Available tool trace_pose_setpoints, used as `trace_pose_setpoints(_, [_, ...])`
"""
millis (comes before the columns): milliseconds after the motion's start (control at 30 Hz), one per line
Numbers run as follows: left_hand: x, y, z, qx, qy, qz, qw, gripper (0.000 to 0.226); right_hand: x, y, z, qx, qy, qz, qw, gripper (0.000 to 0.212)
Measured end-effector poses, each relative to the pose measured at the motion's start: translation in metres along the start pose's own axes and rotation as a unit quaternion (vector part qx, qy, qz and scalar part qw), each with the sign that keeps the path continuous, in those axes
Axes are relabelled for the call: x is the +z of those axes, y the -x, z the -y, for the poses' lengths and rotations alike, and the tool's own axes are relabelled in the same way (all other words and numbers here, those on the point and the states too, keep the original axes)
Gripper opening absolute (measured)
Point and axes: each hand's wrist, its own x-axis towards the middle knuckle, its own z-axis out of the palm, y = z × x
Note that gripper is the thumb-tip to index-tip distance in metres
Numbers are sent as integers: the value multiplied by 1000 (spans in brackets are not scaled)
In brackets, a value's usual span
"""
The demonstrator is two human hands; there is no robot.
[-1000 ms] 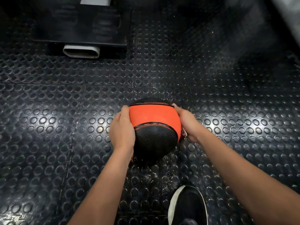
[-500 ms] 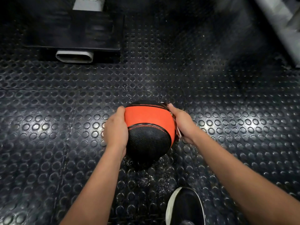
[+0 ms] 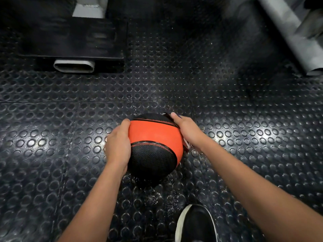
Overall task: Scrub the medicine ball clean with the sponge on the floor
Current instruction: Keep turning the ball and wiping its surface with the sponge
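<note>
Medicine ball (image 3: pixel 153 145), orange band over black textured panels, sits on the studded rubber floor (image 3: pixel 244 128) near the middle of the visible floor, just ahead of a black shoe (image 3: pixel 195 224) at the bottom edge

Left hand (image 3: pixel 117 145) lies against the ball's left side, palm flat to the surface, fingers together and curved to its roundness, thumb up by the orange band; judged a bracing hold, so the ball cannot roll off while the other side is worked

Right hand (image 3: pixel 188 131) presses on the upper right side, fingers extended and close together. A thin pale-edged thing shows under the palm and at the fingertips, probably the sponge (image 3: pixel 186 145), mostly hidden; cannot confirm its shape. Flat pressure suits rubbing rather than lifting

Ball appears to rest on the floor, not carried; shadow directly beneath it. Small wet specks (image 3: pixel 153 194) lie on the floor between ball and shoe, likely drips from the scrubbing

Toward the floor's far left corner, a dark equipment base (image 3: pixel 70 41) with a pale oval tube end (image 3: pixel 74 66); at the far right corner a grey slanting bar (image 3: pixel 293 32); both well apart from the ball

Judgement: scrubbing in progress on the right flank, near-side black panel perhaps next
</note>
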Motion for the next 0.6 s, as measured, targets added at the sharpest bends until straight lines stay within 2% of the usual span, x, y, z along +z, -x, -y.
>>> trace_pose_setpoints(100, [-3,-3,3,-9,16,7,1000,44,8,17,16,-120,-1,-43,992,41])
trace_pose_setpoints(167, [-6,-4,5,-5,20,7,1000,44,15,30,27,-224,29,-22,974,37])
trace_pose_setpoints(233, [-7,-4,6,8,17,12,1000,43,20,30,26,-278,102,2,955,36])
trace_pose_setpoints(267, [-7,-4,8,15,18,18,1000,42,19,26,22,-262,105,5,959,38])
trace_pose_setpoints(367, [-8,-3,9,16,23,26,999,42,11,6,14,-102,34,6,994,50])
trace_pose_setpoints(433, [-7,-2,8,6,24,27,999,42,8,-1,10,-33,2,24,999,55])
trace_pose_setpoints(600, [-8,0,3,11,37,0,999,51,14,-2,3,-13,-43,1,999,52])
